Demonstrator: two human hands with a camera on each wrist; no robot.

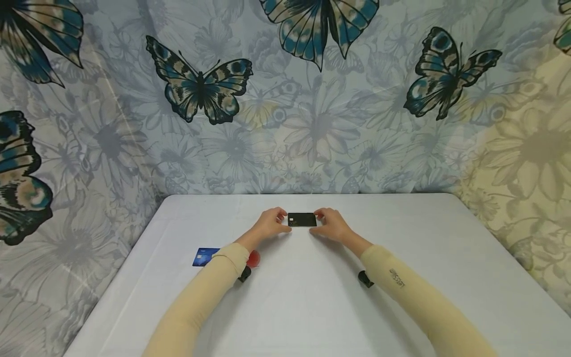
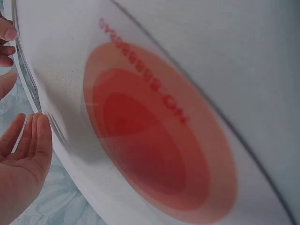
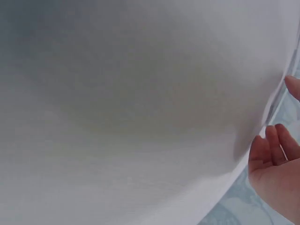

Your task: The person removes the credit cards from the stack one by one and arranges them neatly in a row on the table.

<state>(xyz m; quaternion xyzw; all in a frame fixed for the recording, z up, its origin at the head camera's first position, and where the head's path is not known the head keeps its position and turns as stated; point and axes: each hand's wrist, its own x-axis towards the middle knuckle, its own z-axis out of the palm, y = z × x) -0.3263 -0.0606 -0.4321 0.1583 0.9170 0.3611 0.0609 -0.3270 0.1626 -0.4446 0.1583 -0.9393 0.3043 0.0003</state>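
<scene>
Head view: black card (image 1: 302, 219) is mid-worktop (image 1: 303, 307), toward the far edge, long axis left-right, pale chip at its left end. Left hand (image 1: 271, 223) is at the left short end, right hand (image 1: 331, 225) at the right; card sits between, neither hand clearly nearer. On both, thumb near side, fingers far side, apart, framing the ends. Can't tell if they grip it, or if it's flat or lifted. Blue card (image 1: 205, 256) is left and nearer, part hidden by left sleeve (image 1: 192, 307); red disc (image 1: 253, 259) just right of that sleeve.

Left wrist: red disc up close; left fingers beyond, extended.

Right wrist: mostly worktop; right fingers far side, slightly bent. Can't make out the card there.
</scene>
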